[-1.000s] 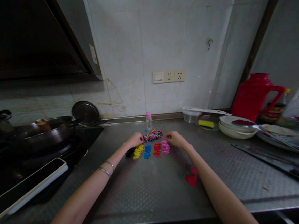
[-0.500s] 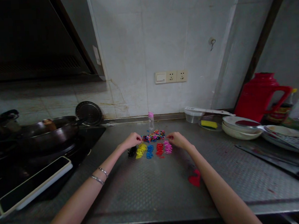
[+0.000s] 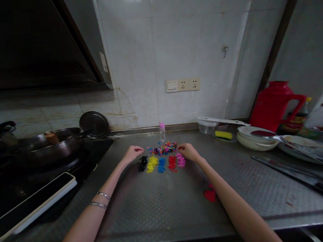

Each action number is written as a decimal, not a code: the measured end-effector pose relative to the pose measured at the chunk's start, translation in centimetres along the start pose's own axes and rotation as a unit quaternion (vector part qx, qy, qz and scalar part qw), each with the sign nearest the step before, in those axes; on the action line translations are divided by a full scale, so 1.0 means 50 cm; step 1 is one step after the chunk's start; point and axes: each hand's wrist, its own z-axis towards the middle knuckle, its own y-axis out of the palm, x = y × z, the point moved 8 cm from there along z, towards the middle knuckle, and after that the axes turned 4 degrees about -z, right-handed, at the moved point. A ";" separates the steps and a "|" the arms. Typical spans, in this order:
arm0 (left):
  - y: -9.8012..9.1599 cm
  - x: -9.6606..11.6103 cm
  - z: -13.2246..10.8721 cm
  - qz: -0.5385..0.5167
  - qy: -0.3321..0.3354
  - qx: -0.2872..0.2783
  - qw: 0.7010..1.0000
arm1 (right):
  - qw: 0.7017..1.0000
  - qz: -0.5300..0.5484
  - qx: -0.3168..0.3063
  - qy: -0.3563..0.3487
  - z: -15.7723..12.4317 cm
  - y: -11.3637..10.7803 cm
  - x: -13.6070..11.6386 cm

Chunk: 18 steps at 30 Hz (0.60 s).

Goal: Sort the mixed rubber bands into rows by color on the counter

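Observation:
A mixed heap of small coloured rubber bands [image 3: 165, 148] lies on the metal counter. In front of it run separate piles: black bands [image 3: 142, 163], yellow bands [image 3: 152, 164], blue bands [image 3: 161, 165], red bands [image 3: 172, 163] and pink bands [image 3: 181, 160]. My left hand [image 3: 132, 154], fingers pinched together, hovers left of the heap and above the black pile; whatever is in the pinch is too small to make out. My right hand [image 3: 189, 151] is closed at the heap's right edge, just behind the pink pile, its fingertips' contents unclear. Behind the heap stands a clear bottle with a pink cap [image 3: 162, 131].
At left are a stove with a pan [image 3: 52, 145] and a white-edged phone [image 3: 34, 205]. To the right sit a plastic tub [image 3: 207, 127], a yellow sponge [image 3: 223, 135], stacked bowls [image 3: 258, 140], a knife [image 3: 292, 176] and a red thermos [image 3: 272, 107]. A red item [image 3: 210, 195] lies beside my right forearm.
My left hand has moved left, away from the yellow pile, uncovering the black bands. My right hand stays near the pink pile. The camera view has shifted slightly.

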 end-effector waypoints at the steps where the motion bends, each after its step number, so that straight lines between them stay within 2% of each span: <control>1: -0.009 -0.007 -0.002 -0.006 -0.005 0.011 1.000 | 1.000 0.017 0.004 -0.002 0.007 0.005 -0.001; 6: -0.026 -0.029 -0.007 -0.016 -0.023 0.037 0.999 | 1.000 0.016 0.000 0.004 0.036 0.023 0.008; 12: -0.017 -0.042 -0.005 -0.012 -0.030 0.037 0.999 | 0.999 -0.025 -0.033 -0.003 0.055 0.047 0.018; 18: -0.009 -0.061 0.002 -0.014 -0.021 0.033 0.999 | 0.998 -0.032 -0.045 -0.020 0.069 0.053 0.001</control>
